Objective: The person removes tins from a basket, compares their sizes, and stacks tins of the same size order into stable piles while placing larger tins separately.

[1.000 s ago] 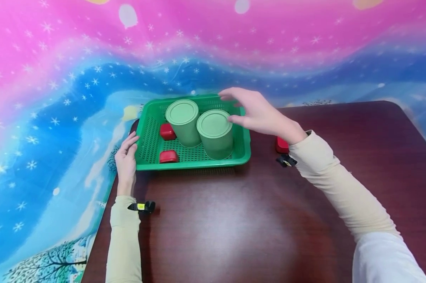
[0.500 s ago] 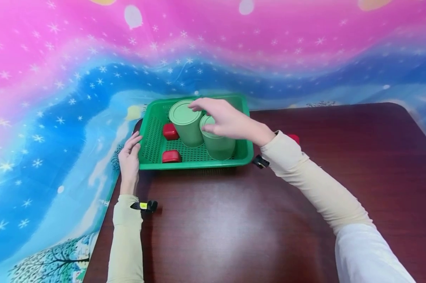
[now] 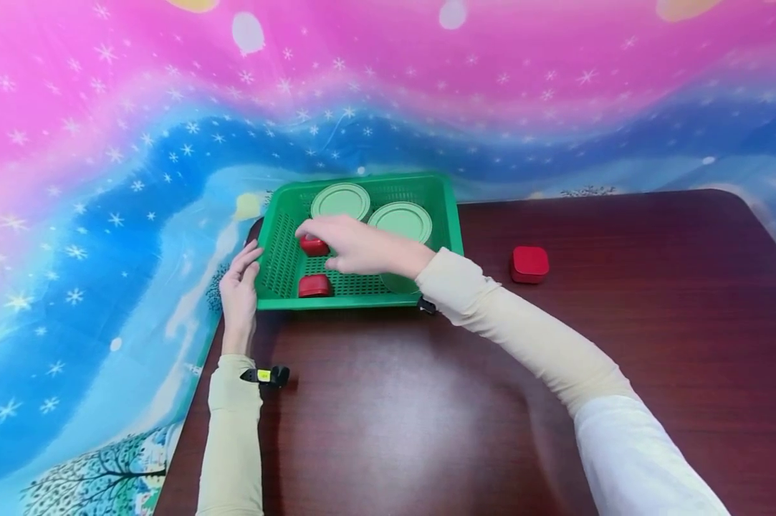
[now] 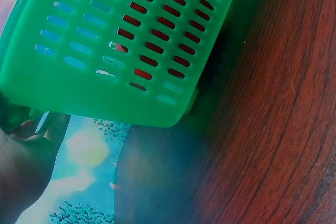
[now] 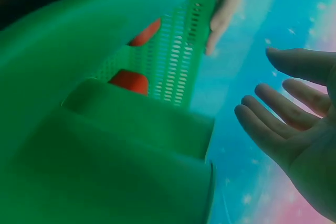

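Note:
A green perforated plastic basket (image 3: 355, 304) stands on the table. Two pale green lidded cans (image 3: 400, 221) are upright inside it on the right, along with two small red boxes (image 3: 314, 286) on the left. My left hand (image 3: 238, 294) rests against the basket's left rim, its fingers fairly straight. Over the basket, my right hand (image 3: 362, 247) reaches to the rear red box (image 3: 314, 246), covering part of it and of the cans. In the right wrist view that hand's fingers (image 5: 278, 114) are spread and relaxed, with the thumb apart and nothing between them.
Another red box (image 3: 529, 264) lies on the dark wooden table (image 3: 388, 416), right of the basket. Behind the table hangs a pink and blue patterned cloth (image 3: 388, 86), which also covers the left side.
My right hand has moved left and down, from beside the right can across both cans to the rear red box. The left hand stays at the basket's rim.

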{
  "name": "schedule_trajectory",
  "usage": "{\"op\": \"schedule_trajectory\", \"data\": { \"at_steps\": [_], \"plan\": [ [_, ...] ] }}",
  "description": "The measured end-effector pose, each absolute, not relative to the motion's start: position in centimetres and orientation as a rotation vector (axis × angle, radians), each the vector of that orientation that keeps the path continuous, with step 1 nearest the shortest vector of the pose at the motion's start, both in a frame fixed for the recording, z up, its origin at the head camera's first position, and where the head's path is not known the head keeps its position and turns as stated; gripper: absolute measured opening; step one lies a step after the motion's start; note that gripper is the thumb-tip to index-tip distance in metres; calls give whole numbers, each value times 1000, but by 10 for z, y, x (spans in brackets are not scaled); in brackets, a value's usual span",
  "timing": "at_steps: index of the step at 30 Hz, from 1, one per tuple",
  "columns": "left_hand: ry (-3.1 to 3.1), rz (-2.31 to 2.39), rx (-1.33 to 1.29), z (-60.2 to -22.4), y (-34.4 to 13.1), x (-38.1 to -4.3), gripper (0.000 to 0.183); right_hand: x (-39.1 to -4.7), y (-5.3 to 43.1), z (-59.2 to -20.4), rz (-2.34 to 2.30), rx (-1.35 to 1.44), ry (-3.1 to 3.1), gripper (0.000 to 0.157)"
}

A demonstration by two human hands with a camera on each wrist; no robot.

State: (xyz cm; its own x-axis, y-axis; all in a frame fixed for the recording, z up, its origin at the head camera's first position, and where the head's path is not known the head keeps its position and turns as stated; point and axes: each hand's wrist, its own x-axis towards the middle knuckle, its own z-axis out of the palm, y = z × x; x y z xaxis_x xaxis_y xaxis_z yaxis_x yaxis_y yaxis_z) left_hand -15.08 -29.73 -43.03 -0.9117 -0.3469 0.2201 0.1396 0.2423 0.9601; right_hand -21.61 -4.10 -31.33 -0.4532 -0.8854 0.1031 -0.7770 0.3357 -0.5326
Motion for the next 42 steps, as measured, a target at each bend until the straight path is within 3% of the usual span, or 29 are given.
{"op": "schedule_trajectory", "data": {
  "at_steps": [20, 30, 42],
  "plan": [
    [-2141, -1721, 202, -433, -299, -154, 33, -220, -85, -360, -450, -1501, 2295, 53],
    [-2135, -1705, 188, -432, -295, -153, 33, -224, -84, -386, -239, -1657, 2351, 60],
    [-2142, -1716, 202, -427, -296, -150, 34, -229, -89, -394, -166, -1708, 2316, 57]
  ]
}}
